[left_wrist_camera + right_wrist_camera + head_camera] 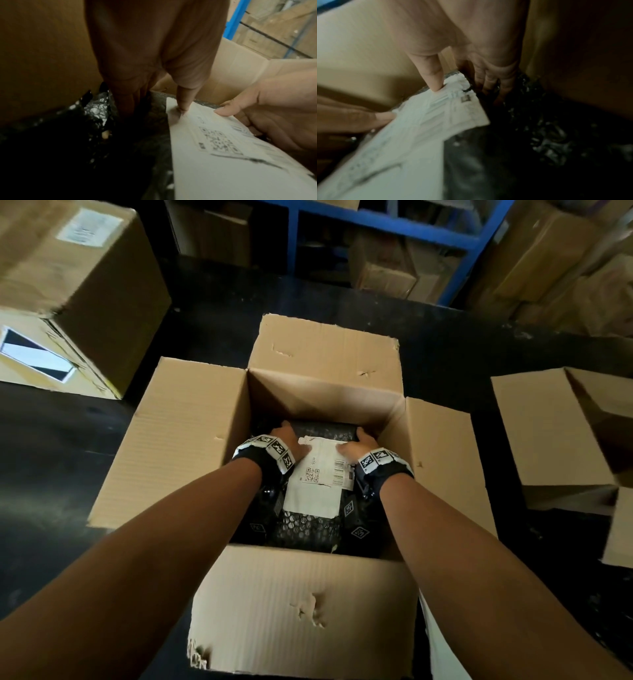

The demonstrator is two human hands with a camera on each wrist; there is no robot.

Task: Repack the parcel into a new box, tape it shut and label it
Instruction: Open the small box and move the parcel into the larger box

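An open cardboard box point(191, 440) stands in front of me with all its flaps spread outward. Inside lies the parcel point(308, 529), wrapped in black bubble wrap, with a white shipping label point(318, 474) on top. My left hand point(289, 441) grips the parcel's left side; its thumb point(184, 100) presses on the label point(223, 155) and its fingers point(130, 94) reach down between wrap and box wall. My right hand point(359, 445) grips the right side the same way, thumb point(433, 75) on the crumpled label corner point(457, 86), fingers point(493, 75) down along the wrap point(539, 135).
A large closed carton point(68, 285) sits at the far left. Another open box point(565, 433) stands at the right. Blue shelving point(376, 220) stacked with cartons runs along the back. The surface point(51, 474) under the box is dark.
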